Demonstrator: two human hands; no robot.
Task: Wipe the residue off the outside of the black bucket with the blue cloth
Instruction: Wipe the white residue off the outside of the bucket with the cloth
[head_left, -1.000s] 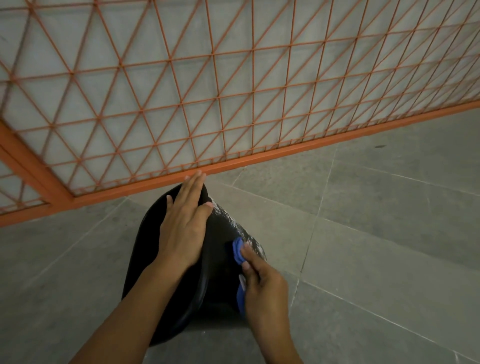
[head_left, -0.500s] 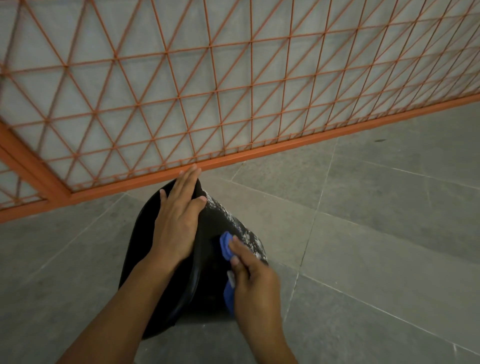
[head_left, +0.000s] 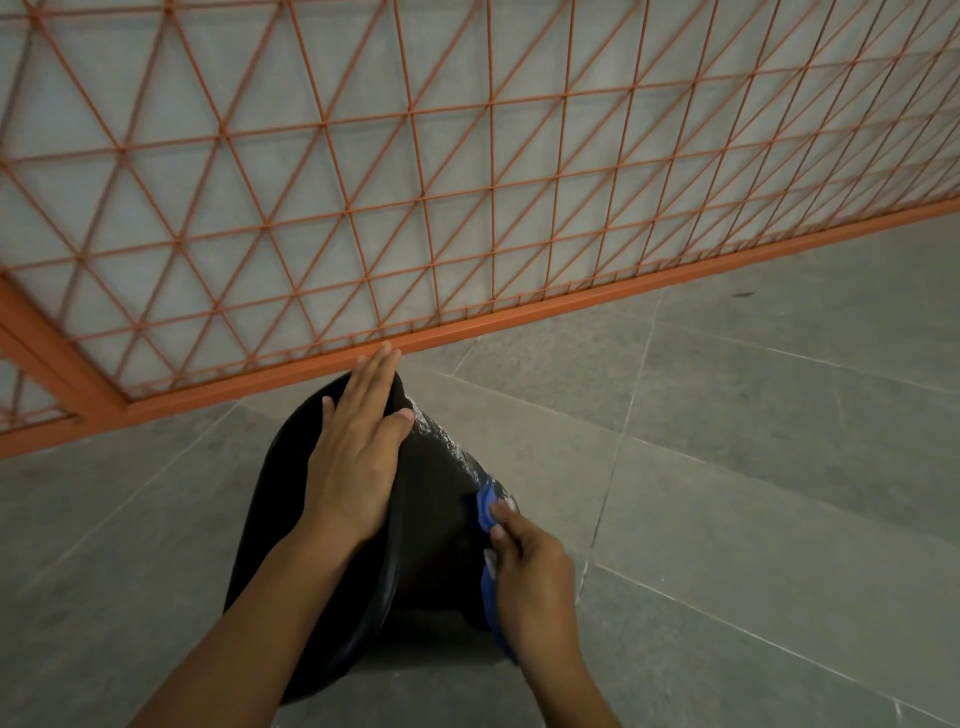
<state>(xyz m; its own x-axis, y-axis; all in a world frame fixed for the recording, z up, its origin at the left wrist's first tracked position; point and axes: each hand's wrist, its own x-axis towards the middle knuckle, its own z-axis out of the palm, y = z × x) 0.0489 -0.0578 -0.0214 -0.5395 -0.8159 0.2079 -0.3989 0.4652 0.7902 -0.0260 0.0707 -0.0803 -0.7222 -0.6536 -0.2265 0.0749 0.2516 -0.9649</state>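
Observation:
The black bucket (head_left: 431, 519) stands tilted on the grey floor, low in the middle of the head view. My left hand (head_left: 358, 457) lies flat with fingers extended over the bucket's rim and upper side, steadying it. My right hand (head_left: 530, 571) presses the blue cloth (head_left: 485, 509) against the bucket's right outer wall. White speckled residue (head_left: 447, 441) runs down that wall above the cloth. Most of the cloth is hidden under my right hand.
An orange metal lattice fence (head_left: 415, 208) with a solid orange bottom rail (head_left: 519, 317) stands just beyond the bucket, in front of a pale wall. Grey floor tiles (head_left: 753, 493) with thin pale joints spread to the right and left.
My right hand with the blue cloth slid a little left across the bucket's side, then back to the right. My left hand stayed on the rim.

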